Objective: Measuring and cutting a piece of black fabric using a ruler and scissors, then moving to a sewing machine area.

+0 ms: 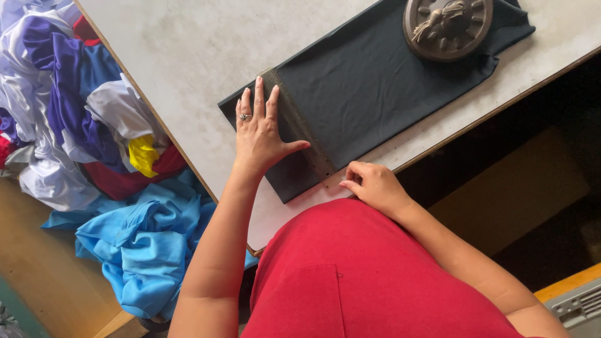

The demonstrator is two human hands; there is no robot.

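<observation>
Fingers of left hand (258, 134) splay flat on one ruler (300, 128); right hand (372, 184) pinches its end.

A garment workshop, seen from above my cutting table (206, 44). Dark fabric (369, 81) lies flat on it under a ruler (300, 128) and a round metal weight (447, 26), both tools of cloth cutting. Beside the table a heap of cloth (94, 131) in blue, white, red and yellow covers the floor.
</observation>
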